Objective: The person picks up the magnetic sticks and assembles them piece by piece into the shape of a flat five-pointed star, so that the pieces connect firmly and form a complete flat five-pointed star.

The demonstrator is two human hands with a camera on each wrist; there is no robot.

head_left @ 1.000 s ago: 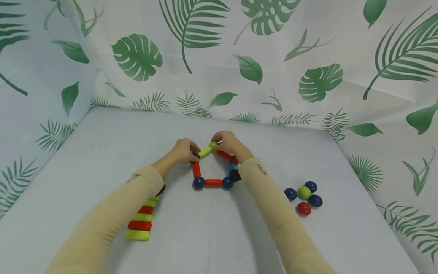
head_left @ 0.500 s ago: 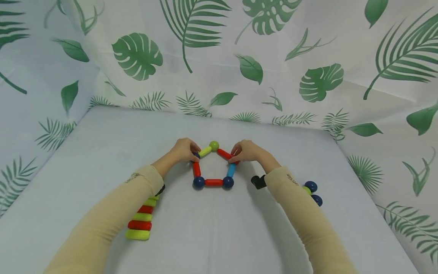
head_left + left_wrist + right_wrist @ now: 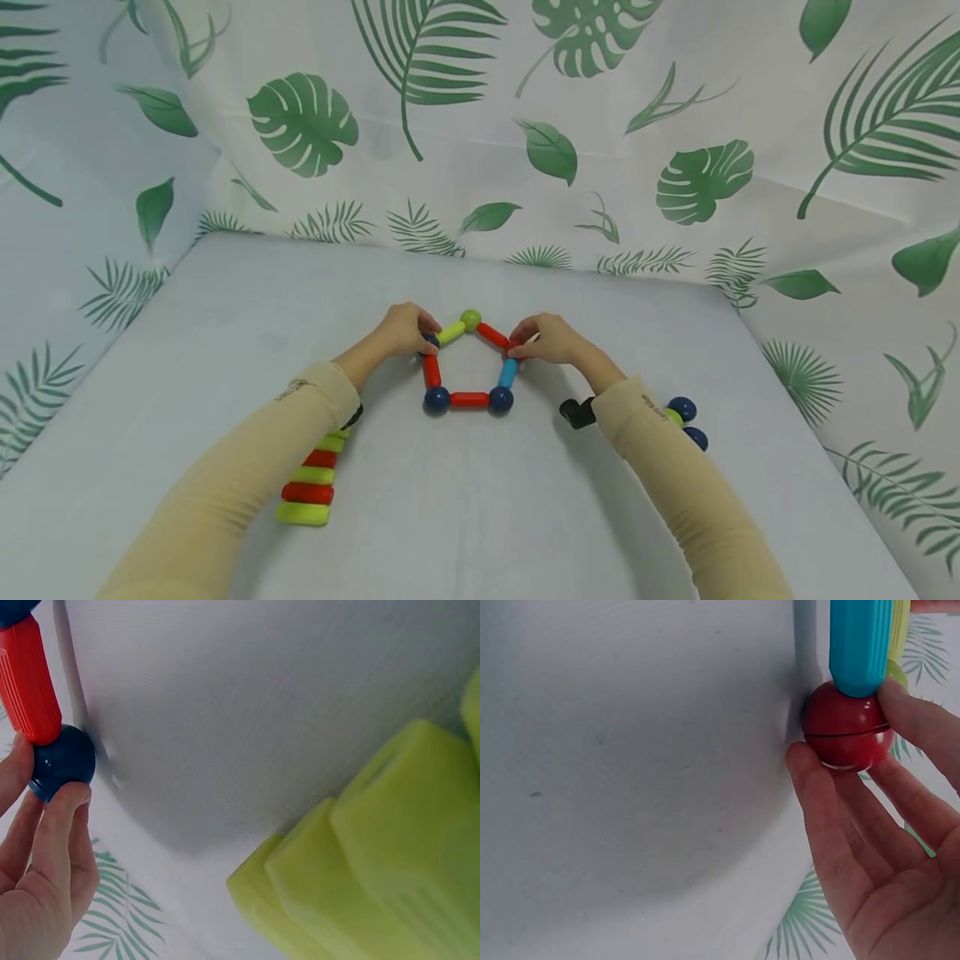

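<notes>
A five-sided ring of coloured rods and balls lies mid-table in the head view. My left hand (image 3: 406, 330) pinches the dark blue ball (image 3: 64, 763) at its left corner, where a red rod (image 3: 30, 682) and a yellow-green rod (image 3: 452, 332) join. At the right corner my right hand (image 3: 549, 340) holds the red ball (image 3: 847, 727) between thumb and fingers. A blue rod (image 3: 860, 646) and another red rod (image 3: 492, 336) meet there. The green ball (image 3: 471, 320) forms the far corner. Two dark blue balls (image 3: 437, 400) and a red rod (image 3: 470, 400) make the near side.
Yellow-green and red rods (image 3: 308, 493) lie in a row at the left, partly under the left sleeve. Dark blue balls (image 3: 682, 408) and a green ball (image 3: 672, 416) sit at the right, partly hidden by the right sleeve. A leaf-patterned cloth (image 3: 480, 183) rises behind the table.
My right hand has let go of the green ball at the far corner and moved right and nearer to the red ball. The left hand has stayed on its blue ball.
</notes>
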